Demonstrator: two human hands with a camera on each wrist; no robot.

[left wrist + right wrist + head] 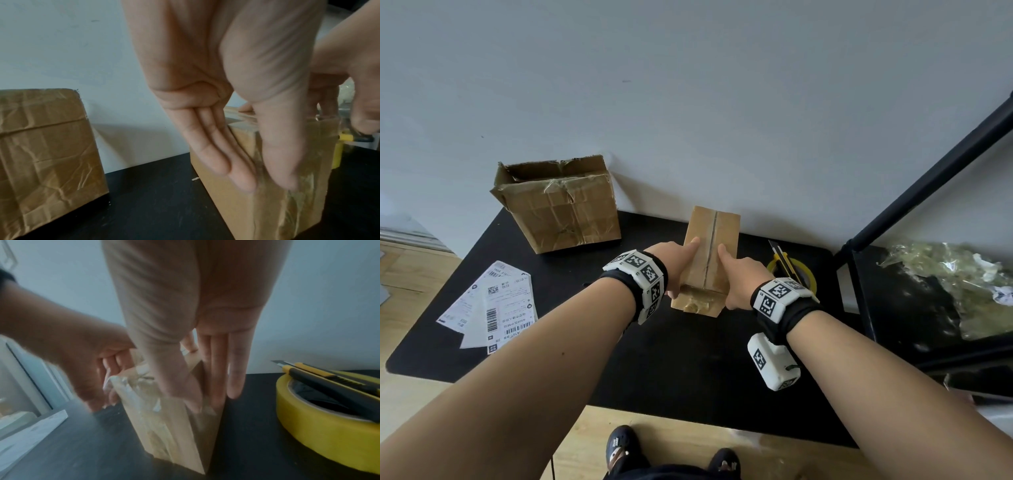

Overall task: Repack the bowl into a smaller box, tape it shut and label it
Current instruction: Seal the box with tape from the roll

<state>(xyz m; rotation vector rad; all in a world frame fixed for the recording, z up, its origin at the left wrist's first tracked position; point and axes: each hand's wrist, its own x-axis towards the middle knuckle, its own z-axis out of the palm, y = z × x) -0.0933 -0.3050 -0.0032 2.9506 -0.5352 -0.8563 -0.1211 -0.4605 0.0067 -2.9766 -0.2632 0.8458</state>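
Note:
A small brown cardboard box (711, 240) stands on the black mat (654, 359), flaps closed, with a seam down its top. Clear tape wrinkles over its near end (164, 426). My left hand (678, 270) presses on the box's left side, index finger on top. In the left wrist view its straight fingers (236, 170) lie along the side, and the thumb lies flat on the taped near face (277, 211). My right hand (736, 277) mirrors it on the right side, fingers (218, 378) straight down the wall. The bowl is not visible.
A larger crumpled open box (561, 205) sits at the back left. Printed shipping labels (493, 305) lie on the mat's left. A yellow tape roll (804, 274) with a utility knife (784, 260) across it sits just right of the small box. A black shelf with crumpled plastic (945, 274) stands at the right.

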